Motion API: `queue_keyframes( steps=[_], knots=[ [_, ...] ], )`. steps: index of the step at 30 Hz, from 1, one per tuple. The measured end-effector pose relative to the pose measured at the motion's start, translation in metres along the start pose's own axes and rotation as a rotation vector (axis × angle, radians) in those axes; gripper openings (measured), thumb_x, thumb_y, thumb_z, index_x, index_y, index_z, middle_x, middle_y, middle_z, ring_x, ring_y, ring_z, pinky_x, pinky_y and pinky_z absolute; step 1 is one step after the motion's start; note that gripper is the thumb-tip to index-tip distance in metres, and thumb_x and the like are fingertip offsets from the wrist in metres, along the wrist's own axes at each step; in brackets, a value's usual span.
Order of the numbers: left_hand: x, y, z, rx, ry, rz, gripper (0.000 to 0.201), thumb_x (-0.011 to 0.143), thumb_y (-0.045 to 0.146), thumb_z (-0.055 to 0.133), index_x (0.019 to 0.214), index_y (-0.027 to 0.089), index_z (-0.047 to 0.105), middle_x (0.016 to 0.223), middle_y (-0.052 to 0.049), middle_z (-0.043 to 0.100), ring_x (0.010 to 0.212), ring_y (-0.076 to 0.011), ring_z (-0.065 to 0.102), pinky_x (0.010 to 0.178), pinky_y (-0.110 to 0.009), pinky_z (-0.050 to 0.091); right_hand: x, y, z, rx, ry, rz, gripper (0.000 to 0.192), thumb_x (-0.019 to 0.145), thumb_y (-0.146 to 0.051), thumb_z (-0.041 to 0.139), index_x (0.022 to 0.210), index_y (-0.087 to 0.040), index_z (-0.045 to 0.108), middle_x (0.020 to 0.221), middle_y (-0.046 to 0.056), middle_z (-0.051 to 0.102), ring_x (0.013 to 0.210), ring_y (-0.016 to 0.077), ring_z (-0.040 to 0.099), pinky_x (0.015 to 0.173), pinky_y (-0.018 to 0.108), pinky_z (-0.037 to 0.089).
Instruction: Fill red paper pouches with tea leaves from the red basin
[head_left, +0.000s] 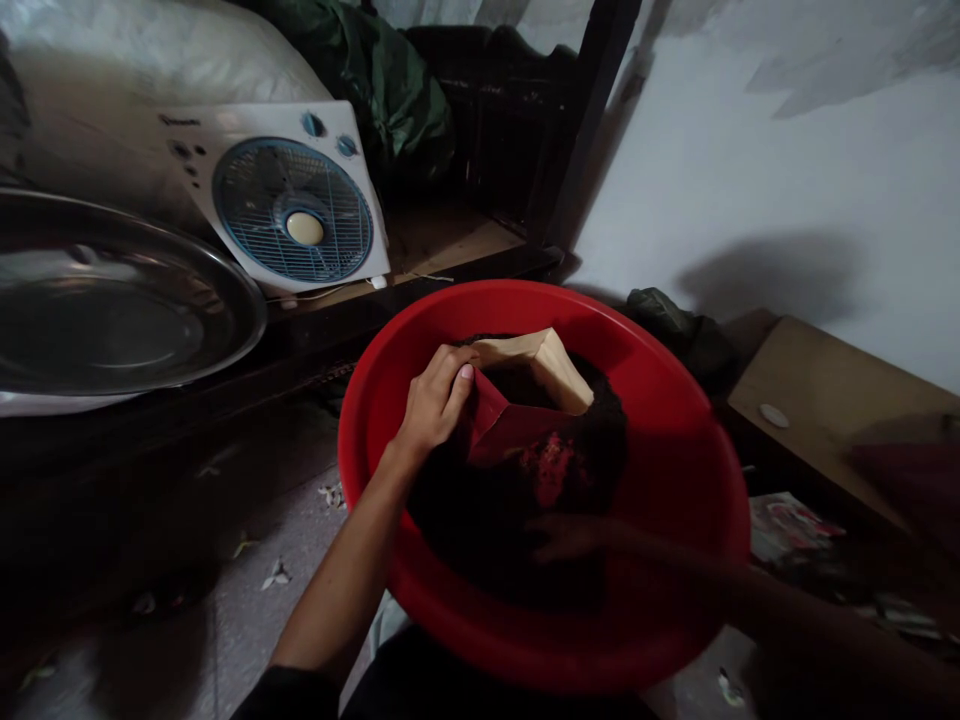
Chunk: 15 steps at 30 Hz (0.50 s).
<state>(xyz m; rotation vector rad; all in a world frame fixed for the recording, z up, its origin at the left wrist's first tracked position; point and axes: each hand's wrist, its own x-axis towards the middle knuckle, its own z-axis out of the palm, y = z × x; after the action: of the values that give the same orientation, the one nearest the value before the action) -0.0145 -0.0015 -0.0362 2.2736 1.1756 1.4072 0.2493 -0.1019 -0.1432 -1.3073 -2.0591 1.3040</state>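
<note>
Bag rim pinched in our left grip, we should hold its mouth wide; we cannot tell whether our shadowed right grip holds dark material.

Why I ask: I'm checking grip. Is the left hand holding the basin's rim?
No, the left hand holds the red bag instead.

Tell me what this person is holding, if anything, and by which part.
The left hand holds the open red container by the left corner of its rim. Whether the shadowed right hand holds anything cannot be told.
</note>
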Motion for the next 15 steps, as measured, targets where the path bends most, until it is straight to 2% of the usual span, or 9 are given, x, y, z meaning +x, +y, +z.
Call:
queue_keyframes(
  steps=[2, 3, 4, 6, 9, 12, 15],
  knots=[
    [0.000, 0.000, 0.000, -0.006, 0.006, 0.004, 0.031, 0.105, 0.037, 0.033, 0.118, 0.023, 0.058, 0.109, -0.005, 0.064, 0.102, -0.0157, 0.062, 0.084, -0.029, 0.051, 0.010, -0.010, -0.009, 0.039, -0.260, 0.113, 0.020, 0.066, -0.037, 0.078, 0.084, -0.027, 0.079, 0.083, 0.000, 0.078, 0.073, 0.0218, 0.073, 0.065, 0.029, 0.057],
    [-0.001, 0.000, 0.000, -0.008, 0.010, 0.005, 0.031, 0.105, 0.036, 0.033, 0.118, 0.023, 0.058, 0.109, -0.005, 0.064, 0.102, -0.0155, 0.062, 0.085, -0.029, 0.051, 0.015, -0.015, -0.015, 0.058, -0.322, 0.164, 0.025, 0.071, -0.041, 0.074, 0.089, -0.024, 0.077, 0.089, 0.002, 0.078, 0.082, 0.0227, 0.073, 0.074, 0.031, 0.057],
    [-0.001, 0.000, 0.000, -0.008, 0.012, 0.005, 0.031, 0.105, 0.036, 0.033, 0.118, 0.023, 0.058, 0.110, -0.005, 0.064, 0.103, -0.0155, 0.062, 0.086, -0.029, 0.051, 0.020, -0.019, -0.023, 0.070, -0.302, 0.210, 0.030, 0.074, -0.045, 0.069, 0.092, -0.022, 0.076, 0.093, 0.003, 0.077, 0.089, 0.0236, 0.072, 0.081, 0.033, 0.056],
    [-0.002, 0.000, 0.001, -0.003, 0.015, 0.002, 0.032, 0.105, 0.036, 0.032, 0.118, 0.022, 0.058, 0.110, -0.005, 0.064, 0.103, -0.0158, 0.061, 0.086, -0.029, 0.051, 0.026, -0.025, -0.043, 0.107, -0.104, 0.263, 0.035, 0.077, -0.049, 0.064, 0.094, -0.020, 0.072, 0.096, 0.004, 0.075, 0.095, 0.0244, 0.069, 0.089, 0.037, 0.053],
    [-0.002, 0.000, 0.001, 0.003, 0.015, 0.000, 0.033, 0.105, 0.037, 0.031, 0.118, 0.022, 0.057, 0.110, -0.006, 0.064, 0.103, -0.0162, 0.062, 0.085, -0.029, 0.051, 0.023, -0.040, -0.076, 0.269, 0.318, 0.253, 0.025, 0.076, -0.044, 0.064, 0.088, -0.023, 0.067, 0.090, 0.003, 0.071, 0.087, 0.0228, 0.066, 0.082, 0.035, 0.052],
    [-0.001, -0.001, 0.002, 0.007, 0.006, 0.008, 0.033, 0.105, 0.037, 0.031, 0.118, 0.022, 0.057, 0.110, -0.006, 0.064, 0.103, -0.0163, 0.062, 0.083, -0.029, 0.052, 0.020, -0.066, -0.101, 0.372, 0.643, 0.047, 0.013, 0.073, -0.034, 0.067, 0.083, -0.026, 0.064, 0.093, 0.002, 0.068, 0.090, 0.0219, 0.064, 0.078, 0.033, 0.052],
    [-0.001, -0.002, 0.002, 0.017, 0.014, 0.012, 0.032, 0.105, 0.037, 0.032, 0.118, 0.023, 0.057, 0.109, -0.005, 0.064, 0.101, -0.0163, 0.062, 0.082, -0.029, 0.052, 0.031, -0.100, -0.116, 0.487, 0.876, -0.104, 0.014, 0.074, -0.033, 0.068, 0.084, -0.027, 0.059, 0.095, 0.001, 0.066, 0.093, 0.0212, 0.064, 0.080, 0.034, 0.052]
  ],
)
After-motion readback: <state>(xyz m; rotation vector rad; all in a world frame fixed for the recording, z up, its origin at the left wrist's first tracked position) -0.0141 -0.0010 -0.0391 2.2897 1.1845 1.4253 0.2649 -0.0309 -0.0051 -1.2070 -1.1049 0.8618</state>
